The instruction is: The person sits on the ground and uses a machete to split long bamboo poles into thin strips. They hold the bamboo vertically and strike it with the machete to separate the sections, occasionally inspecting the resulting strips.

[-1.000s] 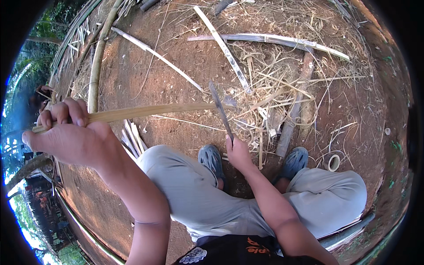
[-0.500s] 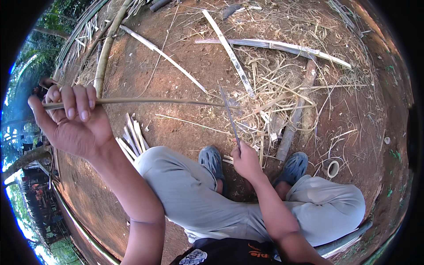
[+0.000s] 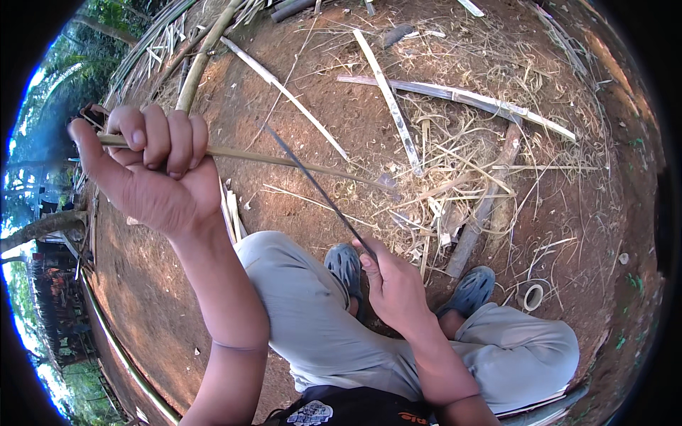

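Observation:
My left hand (image 3: pixel 153 167), raised at the left, has its fingers curled round a long thin bamboo strip (image 3: pixel 284 162). That strip runs rightward from my fist and slopes down a little toward the shavings. In front of my knees, my right hand (image 3: pixel 393 284) grips the lower end of a long dark knife (image 3: pixel 323 190). Its narrow blade slants up and to the left, crossing the strip at about its middle. Whether the blade touches the strip I cannot tell. The knife's handle is hidden in my right fist.
Curled shavings (image 3: pixel 462 163) lie over the dirt ahead. Among them are a split bamboo length (image 3: pixel 455 92), a pale slat (image 3: pixel 389 99) and a log (image 3: pixel 477 220). A bamboo ring (image 3: pixel 533 297) lies near my right shoe (image 3: pixel 472 290). Several cut strips (image 3: pixel 231 213) rest beside my left knee.
My right hand has come nearer, and the blade now leans farther left, crossing mid-strip instead of near the strip's far end. My left hand has shifted rightward in view, its fingers curled more tightly.

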{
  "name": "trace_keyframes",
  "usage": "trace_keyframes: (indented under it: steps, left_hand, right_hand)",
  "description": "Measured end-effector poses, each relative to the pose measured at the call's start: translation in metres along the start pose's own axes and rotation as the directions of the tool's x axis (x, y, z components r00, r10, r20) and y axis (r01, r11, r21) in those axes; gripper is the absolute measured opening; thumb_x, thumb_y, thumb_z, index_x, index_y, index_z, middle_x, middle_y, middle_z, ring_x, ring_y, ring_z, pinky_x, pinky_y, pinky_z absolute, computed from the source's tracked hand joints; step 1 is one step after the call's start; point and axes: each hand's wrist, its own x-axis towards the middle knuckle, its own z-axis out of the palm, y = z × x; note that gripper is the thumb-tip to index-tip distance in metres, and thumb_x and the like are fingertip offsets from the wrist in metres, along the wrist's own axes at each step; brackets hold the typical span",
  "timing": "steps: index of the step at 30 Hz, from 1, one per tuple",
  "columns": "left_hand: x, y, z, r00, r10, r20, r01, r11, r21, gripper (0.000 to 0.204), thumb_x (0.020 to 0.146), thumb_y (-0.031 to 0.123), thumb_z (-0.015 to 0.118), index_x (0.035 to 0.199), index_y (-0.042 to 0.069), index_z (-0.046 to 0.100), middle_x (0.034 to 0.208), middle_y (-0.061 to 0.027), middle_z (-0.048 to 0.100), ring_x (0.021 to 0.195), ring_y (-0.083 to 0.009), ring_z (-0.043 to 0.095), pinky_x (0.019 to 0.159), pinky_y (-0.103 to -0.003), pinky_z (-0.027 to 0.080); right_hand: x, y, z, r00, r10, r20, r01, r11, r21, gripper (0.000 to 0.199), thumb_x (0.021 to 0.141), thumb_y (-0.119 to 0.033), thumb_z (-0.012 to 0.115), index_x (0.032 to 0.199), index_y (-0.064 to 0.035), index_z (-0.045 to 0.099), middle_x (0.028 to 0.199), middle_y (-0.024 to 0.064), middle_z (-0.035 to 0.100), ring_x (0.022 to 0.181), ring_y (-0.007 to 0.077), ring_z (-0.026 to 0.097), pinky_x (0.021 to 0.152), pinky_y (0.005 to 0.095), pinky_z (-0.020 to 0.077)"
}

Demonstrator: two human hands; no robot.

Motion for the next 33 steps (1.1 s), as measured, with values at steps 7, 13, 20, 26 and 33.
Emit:
trace_keyframes:
  steps: [7,13,20,26,33]
  left_hand:
    - [0.006,0.001,-0.005,0.994,0.002,-0.112,0.002,0.999,0.036,0.044,0.101,0.029,0.053,0.062,0.015,0.039,0.05,0.0062,0.026,0.041,-0.0063,0.017,0.042,-0.024,0.017]
    - [0.004,-0.001,0.002,0.999,-0.034,0.018,0.035,0.998,-0.048,0.042,0.102,0.022,0.05,0.062,0.016,0.037,0.048,0.0056,0.025,0.041,-0.0066,0.018,0.042,-0.024,0.018]
    - [0.002,0.002,-0.005,0.995,-0.044,0.084,0.049,0.997,-0.066,0.04,0.101,0.018,0.048,0.063,0.016,0.036,0.048,0.0063,0.024,0.039,-0.0061,0.015,0.041,-0.024,0.019]
    - [0.008,-0.004,0.006,0.999,-0.028,0.046,0.03,0.999,-0.035,0.039,0.101,0.016,0.048,0.063,0.016,0.037,0.048,0.0065,0.023,0.039,-0.0063,0.015,0.041,-0.024,0.018]
    - [0.003,-0.001,0.0,0.995,-0.041,0.094,0.045,0.998,-0.048,0.041,0.101,0.016,0.046,0.062,0.017,0.036,0.047,0.0066,0.025,0.039,-0.0058,0.016,0.041,-0.023,0.019]
  right_hand:
    - [0.009,0.031,0.013,0.973,0.231,0.007,-0.23,0.971,-0.063,0.038,0.102,-0.036,0.048,0.099,0.0001,0.058,0.063,0.024,0.06,0.064,0.0447,0.063,0.057,0.0531,0.0468]
    - [0.011,0.048,0.018,0.976,0.208,-0.057,-0.213,0.971,-0.109,0.034,0.101,-0.034,0.05,0.093,-0.0029,0.06,0.059,0.0216,0.06,0.059,0.0408,0.064,0.052,0.0488,0.0493]
    - [0.007,0.016,0.007,0.993,0.089,-0.08,-0.1,0.983,-0.152,0.034,0.101,-0.033,0.051,0.091,-0.0018,0.06,0.06,0.0221,0.06,0.057,0.0417,0.063,0.051,0.05,0.0482]
    - [0.018,0.085,0.029,0.968,0.213,-0.13,-0.239,0.942,-0.236,0.035,0.101,-0.032,0.051,0.087,-0.0014,0.061,0.057,0.022,0.059,0.057,0.042,0.063,0.052,0.0512,0.0492]
    - [0.007,0.021,0.006,0.995,0.058,-0.083,-0.074,0.973,-0.218,0.025,0.099,-0.023,0.056,0.092,-0.0001,0.059,0.059,0.0226,0.058,0.06,0.0426,0.062,0.054,0.0507,0.0471]
